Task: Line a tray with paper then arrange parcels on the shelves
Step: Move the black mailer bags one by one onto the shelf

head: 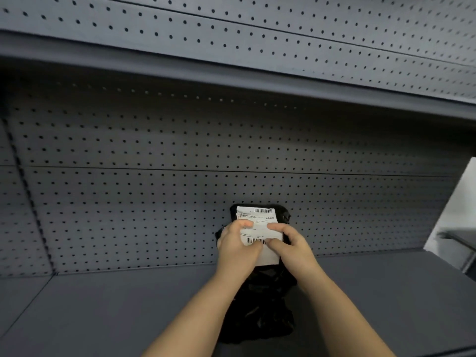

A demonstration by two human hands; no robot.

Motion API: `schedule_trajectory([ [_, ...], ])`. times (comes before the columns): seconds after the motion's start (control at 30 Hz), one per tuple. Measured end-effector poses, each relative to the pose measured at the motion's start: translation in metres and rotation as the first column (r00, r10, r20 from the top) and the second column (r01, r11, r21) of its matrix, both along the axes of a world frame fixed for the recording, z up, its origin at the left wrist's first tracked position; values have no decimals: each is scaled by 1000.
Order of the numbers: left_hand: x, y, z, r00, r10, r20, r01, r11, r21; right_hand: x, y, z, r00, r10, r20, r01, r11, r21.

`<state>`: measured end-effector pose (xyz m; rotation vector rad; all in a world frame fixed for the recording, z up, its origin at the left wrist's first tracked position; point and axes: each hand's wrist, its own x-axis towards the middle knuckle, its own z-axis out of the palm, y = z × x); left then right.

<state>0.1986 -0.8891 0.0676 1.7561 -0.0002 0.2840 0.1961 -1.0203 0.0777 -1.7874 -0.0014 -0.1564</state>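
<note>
Parcel w/ barcoded label in L hand, R hand.

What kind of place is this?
Probably a parcel depot or stockroom: a dark grey metal shelf, a perforated back panel, and a black plastic parcel with a white barcoded shipping label.

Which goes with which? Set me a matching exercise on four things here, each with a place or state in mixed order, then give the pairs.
Things:
1. black plastic-wrapped parcel
2. white paper shipping label
3. grey perforated back panel
4. flat grey shelf board

Places or states:
A. horizontal, beneath the forearms
B. dark and crinkled, gripped by the left hand and right hand
C. upright behind everything, full of small holes
D. on the parcel's front, bearing barcodes

Pairs: 1-B; 2-D; 3-C; 4-A.
</note>
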Motion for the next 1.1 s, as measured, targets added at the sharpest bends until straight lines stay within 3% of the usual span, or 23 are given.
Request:
schedule_trajectory([
  [0.17, -13, 22, 10, 986, 101, 132, -101, 995, -2, -11, -7, 6, 973, -76, 219, 124, 969, -215],
  [0.3, -30, 48, 21, 978, 83, 189, -69, 994, -80, -29, 3, 19, 909, 44, 414, 126, 919, -374],
  [0.63, -109, 175, 24, 992, 91, 92, -95, 995, 38, -46, 115, 24, 891, 342, 300, -282, 933, -224],
  [0.9, -202, 321, 31, 920, 368, 137, -382, 920, 92, -87, 265, 33, 770, 585, 255, -549, 811, -203],
  [1.1, -293, 440, 41, 826, 550, 127, -551, 834, -26, -133, 407, 39, 636, 721, 275, -696, 690, -198],
])
